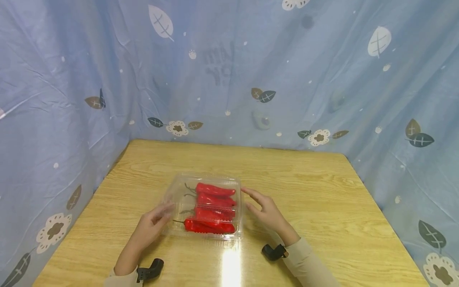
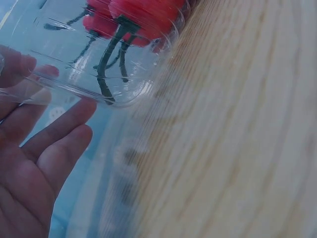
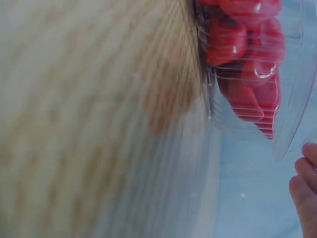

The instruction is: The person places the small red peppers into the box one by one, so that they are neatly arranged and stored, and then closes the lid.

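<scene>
A clear plastic box (image 1: pixel 183 233) holds several red peppers (image 1: pixel 215 227) with long dark stems, lying in rows. My left hand (image 1: pixel 148 228) is at the box's left side. In the left wrist view its fingers (image 2: pixel 67 121) are spread and loosely bent, some of them seen through the clear plastic edge. The thumb's contact there is unclear. My right hand (image 1: pixel 267 213) is at the box's right side, its fingers fairly straight and the index fingertip at the upper right rim. The right wrist view shows fingertips (image 3: pixel 308 166) near the rim and pepper ends behind the ridged wall.
The box lies on a light wood-grain table (image 1: pixel 305 191), left of its middle. A blue patterned curtain (image 1: pixel 229 59) hangs behind the table and along both sides. Black wrist cameras (image 1: pixel 274 252) sit near both sleeves. A bright reflection shines on the table's front part.
</scene>
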Demonstrator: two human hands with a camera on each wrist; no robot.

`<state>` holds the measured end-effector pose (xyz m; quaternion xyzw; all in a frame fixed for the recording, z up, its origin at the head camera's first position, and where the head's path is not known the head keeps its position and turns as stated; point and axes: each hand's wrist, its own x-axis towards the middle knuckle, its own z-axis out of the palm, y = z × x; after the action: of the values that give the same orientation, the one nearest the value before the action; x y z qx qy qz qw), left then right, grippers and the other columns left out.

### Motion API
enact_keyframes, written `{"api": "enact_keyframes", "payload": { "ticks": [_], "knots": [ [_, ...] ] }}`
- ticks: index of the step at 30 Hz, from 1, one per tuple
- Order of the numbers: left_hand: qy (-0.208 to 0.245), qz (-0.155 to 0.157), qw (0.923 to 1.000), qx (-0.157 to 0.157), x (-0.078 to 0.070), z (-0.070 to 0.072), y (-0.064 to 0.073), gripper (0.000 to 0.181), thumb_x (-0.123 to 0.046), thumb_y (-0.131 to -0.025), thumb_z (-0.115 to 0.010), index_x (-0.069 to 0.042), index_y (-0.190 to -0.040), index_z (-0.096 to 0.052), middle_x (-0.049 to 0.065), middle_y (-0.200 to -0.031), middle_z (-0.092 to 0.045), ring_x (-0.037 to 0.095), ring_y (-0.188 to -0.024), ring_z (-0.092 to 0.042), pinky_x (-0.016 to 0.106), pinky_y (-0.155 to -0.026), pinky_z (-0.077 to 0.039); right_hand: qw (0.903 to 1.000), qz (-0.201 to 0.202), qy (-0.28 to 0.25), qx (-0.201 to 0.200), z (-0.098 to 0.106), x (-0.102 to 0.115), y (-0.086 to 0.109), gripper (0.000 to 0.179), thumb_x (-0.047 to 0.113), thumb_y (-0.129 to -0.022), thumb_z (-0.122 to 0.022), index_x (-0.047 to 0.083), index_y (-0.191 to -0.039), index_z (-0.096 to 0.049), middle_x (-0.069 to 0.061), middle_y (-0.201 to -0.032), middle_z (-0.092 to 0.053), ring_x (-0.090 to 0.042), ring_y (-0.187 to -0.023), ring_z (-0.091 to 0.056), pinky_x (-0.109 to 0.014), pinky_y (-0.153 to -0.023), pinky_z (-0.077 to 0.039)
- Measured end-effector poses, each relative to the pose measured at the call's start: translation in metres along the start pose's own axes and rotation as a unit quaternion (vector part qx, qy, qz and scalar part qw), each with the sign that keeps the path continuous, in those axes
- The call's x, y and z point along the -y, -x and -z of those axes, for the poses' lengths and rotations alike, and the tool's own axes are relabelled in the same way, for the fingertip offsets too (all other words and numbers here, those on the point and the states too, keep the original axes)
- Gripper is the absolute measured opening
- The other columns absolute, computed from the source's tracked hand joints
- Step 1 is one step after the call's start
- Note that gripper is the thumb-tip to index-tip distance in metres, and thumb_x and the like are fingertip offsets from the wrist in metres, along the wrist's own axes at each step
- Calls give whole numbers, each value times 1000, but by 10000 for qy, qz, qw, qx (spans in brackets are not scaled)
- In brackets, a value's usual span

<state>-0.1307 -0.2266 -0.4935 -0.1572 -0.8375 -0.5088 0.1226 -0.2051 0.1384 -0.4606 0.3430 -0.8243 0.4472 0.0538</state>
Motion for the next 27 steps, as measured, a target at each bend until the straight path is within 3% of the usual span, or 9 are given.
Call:
{"api": "enact_keyframes", "payload": {
  "ticks": [2, 6, 13, 16, 18, 21, 24, 27],
  "knots": [
    [8, -47, 10000, 18, 0, 0, 0, 32, -3, -94, -56, 3, -126, -57, 26, -145, -38, -13, -125, -35, 3, -97, -33, 9999, -101, -64, 80, 0, 1, 1, 42, 2, -93, -56, -4, -134, -48, -20, -137, -52, -36, -127, -47, -52, -104, -39],
    [295, -41, 9995, 97, 1, 1, -1, 35, -3, -95, -54, 5, -128, -54, 26, -148, -33, -15, -130, -29, 0, -102, -25, 9991, -288, -162, 259, 0, 0, 4, 44, 10, -96, -55, 2, -138, -47, -13, -141, -50, -31, -130, -46, -47, -107, -39],
    [885, -8, 9958, 235, 2, 3, -2, 51, 0, -95, -52, 3, -144, -36, 28, -147, -31, -9, -122, -45, 6, -98, -38, 9954, -595, -216, 722, 2, 4, 8, 61, 27, -94, -60, 10, -146, -36, -10, -149, -39, -38, -130, -44, -51, -108, -38],
    [1277, 35, 9911, 370, 2, 7, -1, 53, 0, -97, -48, 2, -147, -29, 16, -151, -33, -5, -117, -51, 10, -93, -45, 9932, -690, -29, 938, 3, 7, 10, 73, 31, -90, -65, 12, -150, -28, -8, -153, -33, -41, -130, -43, -54, -108, -36],
    [1582, -46, 9864, 444, 1, 9, -1, 52, 3, -98, -41, 5, -147, -24, 6, -153, -31, -2, -117, -53, 12, -92, -47, 9918, -709, 126, 1052, 3, 8, 10, 82, 32, -86, -70, 13, -152, -23, -6, -155, -30, -40, -132, -40, -55, -109, -35],
    [2038, -336, 9766, 598, 0, 12, -1, 53, 11, -95, -29, 10, -146, -17, -1, -156, -24, 4, -121, -51, 15, -94, -47, 9905, -673, 224, 1177, 3, 9, 10, 95, 34, -81, -75, 14, -153, -16, -6, -157, -24, -37, -137, -33, -55, -111, -31],
    [2256, -580, 9695, 765, -2, 13, -2, 55, 14, -92, -26, 13, -145, -14, 7, -159, -14, 8, -126, -48, 17, -98, -44, 9902, -572, 284, 1241, 2, 10, 10, 104, 41, -76, -77, 17, -154, -13, -6, -158, -20, -33, -140, -28, -53, -112, -29],
    [1921, -759, 9746, 865, -4, 13, -2, 58, 15, -91, -34, 12, -146, -15, 20, -157, -10, 7, -134, -38, 16, -103, -39, 9900, -290, 297, 1349, 1, 10, 10, 107, 43, -75, -78, 17, -154, -11, -6, -159, -14, -30, -142, -24, -52, -113, -27]
  ]
}}
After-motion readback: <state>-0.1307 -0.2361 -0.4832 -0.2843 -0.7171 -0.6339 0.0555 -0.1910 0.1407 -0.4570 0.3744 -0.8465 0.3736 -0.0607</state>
